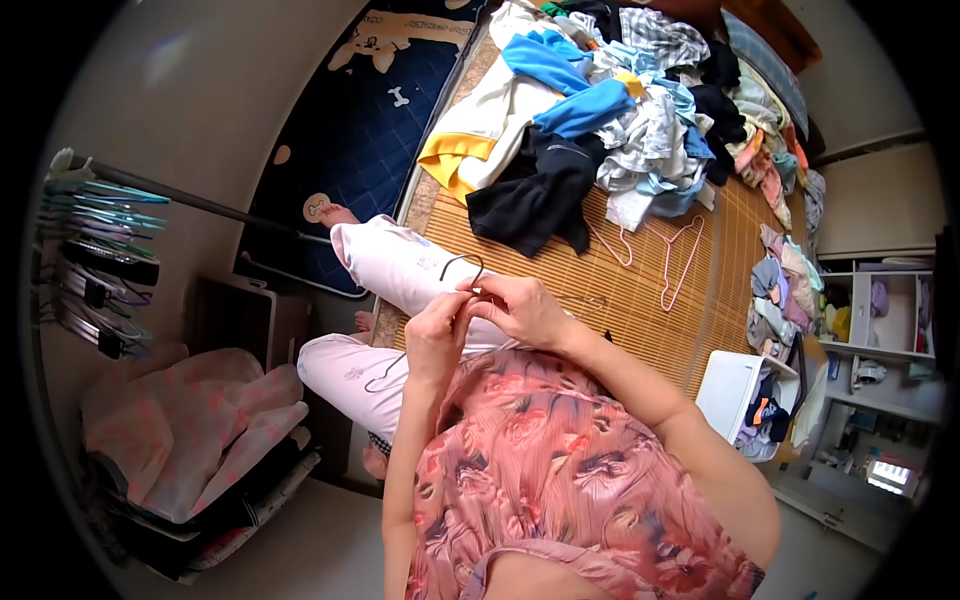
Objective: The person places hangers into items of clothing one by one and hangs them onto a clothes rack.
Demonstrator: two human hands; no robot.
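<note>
A thin dark hanger (466, 262) is held over the person's lap, its hook curving up above the fingers. My left hand (437, 328) is closed in a pinch at the base of the hook. My right hand (520, 305) meets it there, its fingers also pinched on the hanger. One dark end of the hanger shows over the pink trousers (345, 375), and another lies past my right hand. The fingertips touch, and they hide the part between them.
A clothes heap (600, 110) and pink hangers (680, 265) lie on the bamboo mat (640, 330). At the left are a hanger rack (105, 250) and a covered pile (190, 430). A white bin (735, 395) and shelves (880, 310) stand at the right.
</note>
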